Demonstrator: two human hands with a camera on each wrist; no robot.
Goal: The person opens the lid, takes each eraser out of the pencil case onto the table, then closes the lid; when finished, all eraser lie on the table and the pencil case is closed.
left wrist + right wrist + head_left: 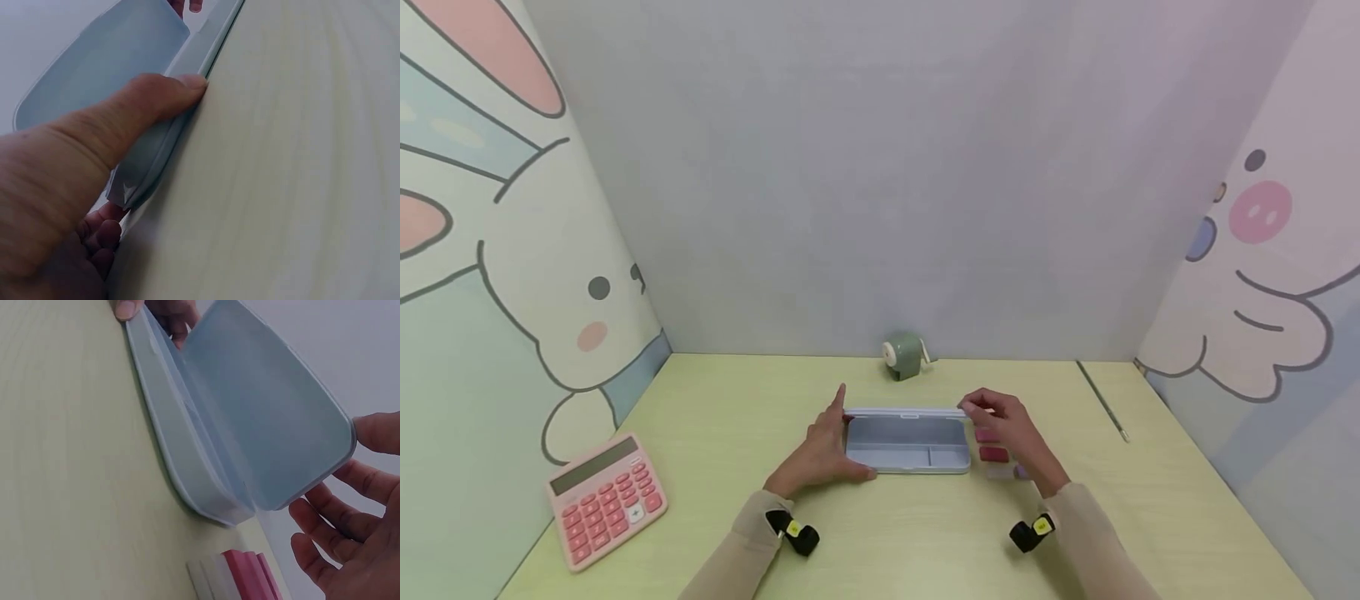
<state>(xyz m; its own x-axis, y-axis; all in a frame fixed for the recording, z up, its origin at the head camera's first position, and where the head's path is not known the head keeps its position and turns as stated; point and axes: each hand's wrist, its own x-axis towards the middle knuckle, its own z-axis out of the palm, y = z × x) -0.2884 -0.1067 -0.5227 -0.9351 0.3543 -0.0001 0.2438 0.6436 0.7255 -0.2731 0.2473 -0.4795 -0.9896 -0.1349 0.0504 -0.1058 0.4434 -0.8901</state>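
A light blue pencil case [887,458] lies on the table with its hinged lid [269,406] raised. Inside, a low divider marks off a small compartment at the front right. My left hand [816,457] grips the case's left end, thumb on the front edge [187,69] and the other fingers round behind. With thumb and fingers, my right hand [1011,427] holds the lid by its upper right corner. Under and beside that hand lie several small blocks: red ones [994,454] and pale ones [999,472], partly hidden by the wrist.
A green crank pencil sharpener [906,357] stands behind the case, near the back wall. At the far left is a pink calculator [606,502]. A thin dark green stick [1102,400] with a light tip lies toward the right. Printed fabric walls [880,183] border the table.
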